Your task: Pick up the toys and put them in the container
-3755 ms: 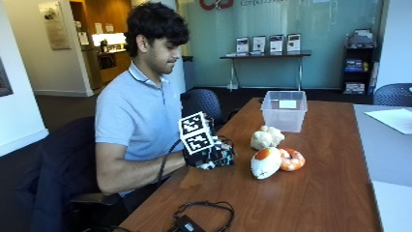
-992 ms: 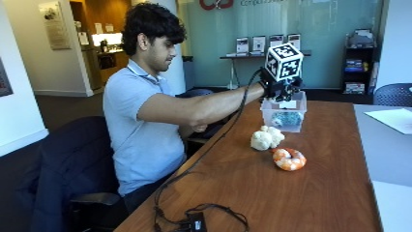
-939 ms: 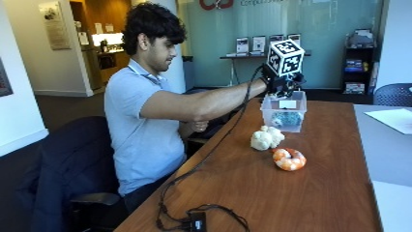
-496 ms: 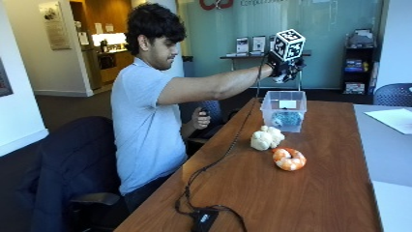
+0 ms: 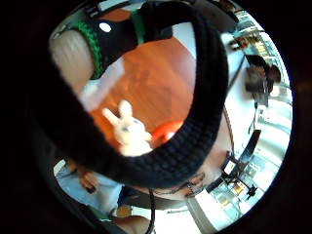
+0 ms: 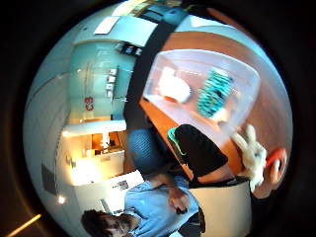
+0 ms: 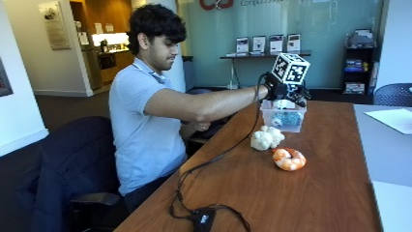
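Gloved right hand (image 7: 285,90) raised above the clear plastic container (image 7: 284,119), arm stretched out over the brown wooden table (image 7: 257,188).
Fingers curl loosely downward and hold nothing. The container sits right below the hand, with a white toy (image 6: 174,85) and a teal toy (image 6: 212,93) inside. The white plush bunny (image 7: 266,137) and the orange-and-white ring-shaped plush toy (image 7: 289,159) lie on the table nearer the camera, apart from the hand.

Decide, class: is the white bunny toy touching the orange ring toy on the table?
Apart. The outside view shows the white bunny toy and the orange ring toy lying on the table with bare wood between them.
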Available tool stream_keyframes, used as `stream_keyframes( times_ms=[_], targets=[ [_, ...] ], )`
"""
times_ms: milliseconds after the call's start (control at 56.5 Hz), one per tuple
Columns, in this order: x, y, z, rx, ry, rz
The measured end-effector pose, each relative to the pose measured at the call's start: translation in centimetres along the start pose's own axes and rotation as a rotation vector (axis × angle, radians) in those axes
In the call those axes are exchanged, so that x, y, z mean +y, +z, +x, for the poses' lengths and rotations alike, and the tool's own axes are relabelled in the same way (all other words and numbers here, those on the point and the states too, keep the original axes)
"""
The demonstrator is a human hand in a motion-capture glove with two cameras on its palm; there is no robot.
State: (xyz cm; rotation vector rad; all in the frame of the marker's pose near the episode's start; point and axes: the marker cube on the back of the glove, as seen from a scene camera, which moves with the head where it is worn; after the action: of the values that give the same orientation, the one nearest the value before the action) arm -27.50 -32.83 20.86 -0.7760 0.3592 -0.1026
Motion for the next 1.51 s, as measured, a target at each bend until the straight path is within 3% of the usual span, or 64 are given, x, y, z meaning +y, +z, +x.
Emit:
stream_keyframes(
  times_ms=[301, 531, 850, 1010, 1222, 1506],
  targets=[
    [7.6, 5.6, 16.4, 0.149, 0.259, -0.226],
    [9.1, 9.9, 20.4, 0.124, 0.294, -0.261],
    [7.4, 12.0, 20.6, 0.084, 0.181, -0.094],
    [7.1, 11.9, 20.8, 0.001, 0.197, 0.074],
    [7.5, 11.7, 20.9, -0.035, 0.237, 0.179],
    [5.5, 4.6, 17.2, -0.19, 0.244, 0.28]
  ],
)
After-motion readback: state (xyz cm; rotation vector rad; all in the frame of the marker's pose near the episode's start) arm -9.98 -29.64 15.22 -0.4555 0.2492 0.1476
